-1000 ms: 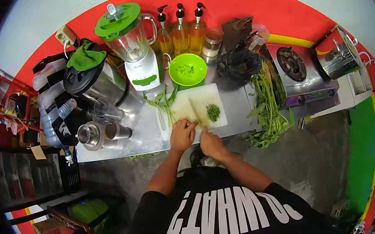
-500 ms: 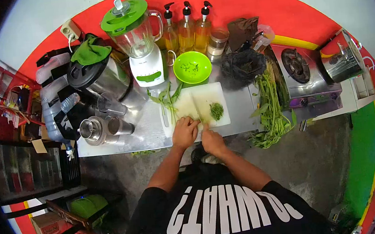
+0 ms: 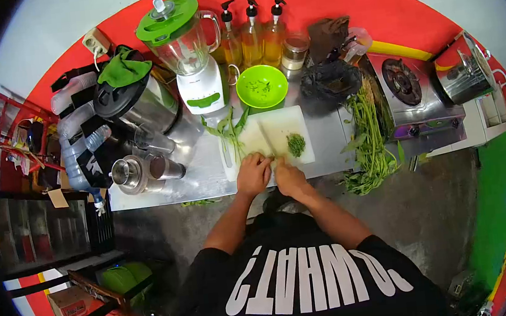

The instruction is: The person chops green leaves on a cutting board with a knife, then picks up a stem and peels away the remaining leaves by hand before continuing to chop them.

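My left hand rests at the near edge of the white cutting board, its fingers closed on the stems of leafy greens that lie across the board's left part. Just right of it, my right hand is wrapped round the handle of a knife, whose blade points away over the board. A small pile of chopped greens lies on the board's right side. Behind the board sits a green bowl with some cut bits inside.
A blender, pump bottles and a jar stand at the back. Steel cups are at the left. On the right are a black plastic bag, a bunch of long greens and a stove.
The view has shifted slightly, so the scene sits a little further right. Both hands remain close together at the board's near edge, with the knife still in my right hand.
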The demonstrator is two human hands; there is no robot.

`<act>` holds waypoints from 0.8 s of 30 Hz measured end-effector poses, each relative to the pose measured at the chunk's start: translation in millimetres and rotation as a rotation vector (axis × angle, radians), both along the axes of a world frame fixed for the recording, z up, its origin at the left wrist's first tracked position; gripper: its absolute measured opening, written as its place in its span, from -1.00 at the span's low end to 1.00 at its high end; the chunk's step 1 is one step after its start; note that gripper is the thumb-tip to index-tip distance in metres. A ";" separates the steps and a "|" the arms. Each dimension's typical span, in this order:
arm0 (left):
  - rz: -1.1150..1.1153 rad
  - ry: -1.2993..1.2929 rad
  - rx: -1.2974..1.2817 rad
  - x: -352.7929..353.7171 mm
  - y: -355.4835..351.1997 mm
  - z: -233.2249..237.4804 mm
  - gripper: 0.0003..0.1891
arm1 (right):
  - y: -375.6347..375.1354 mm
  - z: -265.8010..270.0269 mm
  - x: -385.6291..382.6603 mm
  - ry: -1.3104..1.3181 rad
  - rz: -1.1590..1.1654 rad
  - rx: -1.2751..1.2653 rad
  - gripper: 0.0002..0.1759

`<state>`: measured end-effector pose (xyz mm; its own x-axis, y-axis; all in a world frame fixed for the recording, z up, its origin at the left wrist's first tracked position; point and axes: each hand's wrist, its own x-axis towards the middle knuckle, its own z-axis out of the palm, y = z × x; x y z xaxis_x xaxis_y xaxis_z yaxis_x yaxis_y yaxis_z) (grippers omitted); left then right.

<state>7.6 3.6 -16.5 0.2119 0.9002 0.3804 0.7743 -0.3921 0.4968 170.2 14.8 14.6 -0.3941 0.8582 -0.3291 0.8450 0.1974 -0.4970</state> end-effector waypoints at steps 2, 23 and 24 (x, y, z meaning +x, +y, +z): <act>-0.009 -0.023 -0.006 0.9 -0.3 1.4 -0.80 | -4.2 0.5 0.2 -0.022 -0.012 -0.035 -0.48; 0.024 -0.053 0.025 1.1 2.0 -5.0 -0.84 | -6.2 15.8 -9.4 -0.107 -0.052 -0.078 -0.64; 0.018 -0.062 0.001 0.6 1.6 -3.2 -0.84 | -2.6 27.5 -5.4 -0.137 0.027 -0.101 -0.64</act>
<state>8.2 5.2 -19.8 0.1714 0.9035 0.3929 0.7493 -0.3785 0.5435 164.8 12.2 42.1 -0.3622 0.8078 -0.4650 0.9011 0.1759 -0.3964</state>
